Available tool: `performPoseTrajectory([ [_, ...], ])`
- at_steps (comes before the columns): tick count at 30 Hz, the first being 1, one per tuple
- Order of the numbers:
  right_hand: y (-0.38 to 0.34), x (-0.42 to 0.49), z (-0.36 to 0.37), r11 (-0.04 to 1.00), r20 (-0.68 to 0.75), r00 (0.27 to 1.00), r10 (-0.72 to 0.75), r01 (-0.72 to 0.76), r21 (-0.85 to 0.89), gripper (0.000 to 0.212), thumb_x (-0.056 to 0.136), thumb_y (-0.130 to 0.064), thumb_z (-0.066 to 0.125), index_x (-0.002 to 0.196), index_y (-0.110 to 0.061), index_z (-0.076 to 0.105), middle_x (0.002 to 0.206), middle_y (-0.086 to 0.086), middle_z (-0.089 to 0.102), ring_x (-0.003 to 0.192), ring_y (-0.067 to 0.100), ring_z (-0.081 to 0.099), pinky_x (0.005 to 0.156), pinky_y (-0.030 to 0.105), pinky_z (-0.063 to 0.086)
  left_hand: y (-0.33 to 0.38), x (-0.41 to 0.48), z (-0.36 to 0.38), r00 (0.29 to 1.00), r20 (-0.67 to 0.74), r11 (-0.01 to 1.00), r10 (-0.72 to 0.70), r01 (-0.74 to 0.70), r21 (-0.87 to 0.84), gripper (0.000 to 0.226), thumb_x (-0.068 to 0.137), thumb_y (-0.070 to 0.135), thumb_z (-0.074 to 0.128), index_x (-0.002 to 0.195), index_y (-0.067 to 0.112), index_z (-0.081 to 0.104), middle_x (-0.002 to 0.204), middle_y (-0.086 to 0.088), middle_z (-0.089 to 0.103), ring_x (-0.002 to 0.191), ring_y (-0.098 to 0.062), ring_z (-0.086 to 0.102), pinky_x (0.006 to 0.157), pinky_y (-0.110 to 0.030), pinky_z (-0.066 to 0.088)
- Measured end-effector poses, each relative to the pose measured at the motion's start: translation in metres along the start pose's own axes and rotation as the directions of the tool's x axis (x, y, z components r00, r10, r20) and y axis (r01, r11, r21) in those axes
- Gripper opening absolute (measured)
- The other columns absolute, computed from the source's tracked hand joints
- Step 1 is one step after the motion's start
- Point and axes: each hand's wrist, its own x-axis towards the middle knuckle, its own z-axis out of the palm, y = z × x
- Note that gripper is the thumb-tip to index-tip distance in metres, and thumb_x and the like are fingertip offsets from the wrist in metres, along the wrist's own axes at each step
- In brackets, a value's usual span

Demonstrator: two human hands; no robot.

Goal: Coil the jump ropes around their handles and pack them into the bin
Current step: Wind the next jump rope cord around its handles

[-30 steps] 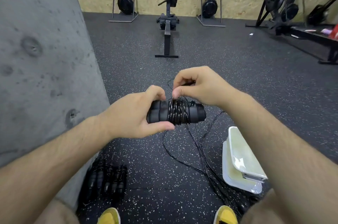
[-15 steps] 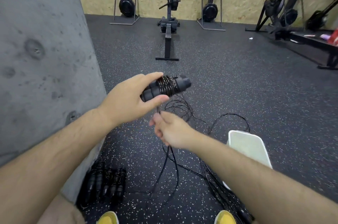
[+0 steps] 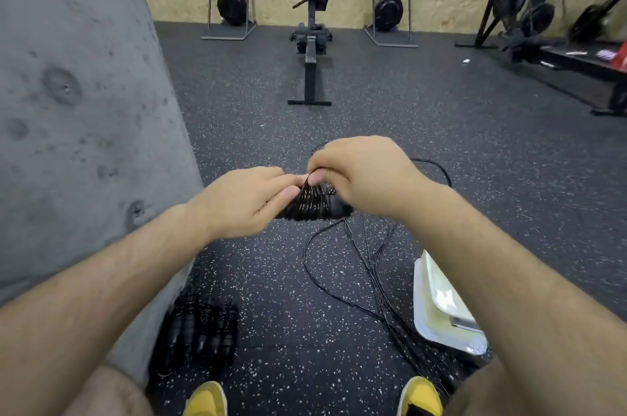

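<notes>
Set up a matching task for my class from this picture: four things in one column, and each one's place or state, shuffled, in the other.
1 left hand
2 right hand
3 white bin
4 coiled ropes

a pinches the cord
b on the floor beside the concrete wall
c grips the handles
d on the floor, right of the loose cords

Pairs: 1-c, 2-a, 3-d, 4-b
</notes>
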Motion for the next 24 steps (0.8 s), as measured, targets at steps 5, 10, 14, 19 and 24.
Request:
performPoseTrajectory([
  [5, 0.023, 0.005, 0.002, 0.964, -0.032, 0.99, 0.14, -0.129, 0.233, 0.034, 0.078, -0.066, 0.066, 0.087, -0.034, 0.071, 0.081, -0.012, 0.068, 0.08, 0.01, 0.057, 0.073, 0.032, 0.048, 0.025, -0.001, -0.009, 0.997, -0.077, 0.993, -0.004, -0.005, -0.122, 0.048, 0.098, 0.059, 0.035, 0.119, 0.016, 0.039, 0.091, -0.001, 0.065, 0.072, -0.025, 0.063, 0.064, -0.038, 0.052],
  [10, 0.029, 0.004, 0.011, 0.609, 0.171, 0.975, 0.145, -0.224, 0.761, 0.017, 0.079, -0.038, 0.076, 0.087, -0.023, 0.076, 0.085, 0.004, 0.073, 0.08, 0.01, 0.064, 0.082, 0.038, 0.053, 0.041, 0.002, -0.023, 0.956, -0.275, 0.961, 0.104, -0.167, -0.219, 0.066, 0.092, 0.072, 0.047, 0.119, 0.015, 0.03, 0.097, -0.009, 0.067, 0.072, -0.026, 0.068, 0.062, -0.035, 0.055],
  [14, 0.014, -0.003, 0.029, 0.435, 0.299, 0.943, 0.146, -0.333, 0.837, 0.011, 0.096, -0.013, 0.062, 0.087, -0.015, 0.066, 0.083, 0.002, 0.066, 0.074, 0.012, 0.062, 0.072, 0.032, 0.053, 0.043, 0.006, -0.03, 0.93, -0.366, 0.951, 0.024, -0.134, -0.279, 0.067, 0.093, 0.066, 0.052, 0.13, 0.015, 0.029, 0.099, -0.002, 0.065, 0.076, -0.02, 0.064, 0.068, -0.03, 0.052],
  [19, -0.046, -0.011, 0.062, 0.479, 0.405, 0.865, 0.297, -0.502, 0.72, 0.035, 0.109, -0.04, 0.032, 0.088, -0.025, 0.056, 0.064, -0.007, 0.054, 0.051, 0.008, 0.048, 0.054, 0.026, 0.046, 0.025, 0.015, -0.032, 0.905, -0.356, 0.966, -0.231, 0.17, -0.196, 0.063, 0.087, 0.067, 0.051, 0.136, 0.028, 0.04, 0.108, 0.007, 0.062, 0.091, -0.015, 0.061, 0.077, -0.032, 0.049],
  [24, -0.063, -0.011, 0.06, 0.784, 0.301, 0.924, 0.236, -0.364, 0.503, 0.025, 0.107, -0.034, 0.036, 0.104, -0.012, 0.047, 0.091, 0.007, 0.061, 0.075, 0.024, 0.053, 0.066, 0.036, 0.038, -0.001, 0.017, -0.012, 0.96, -0.173, 0.963, -0.218, 0.241, 0.123, 0.072, 0.091, 0.077, 0.034, 0.136, 0.025, 0.054, 0.101, -0.001, 0.061, 0.094, -0.028, 0.062, 0.073, -0.042, 0.055],
])
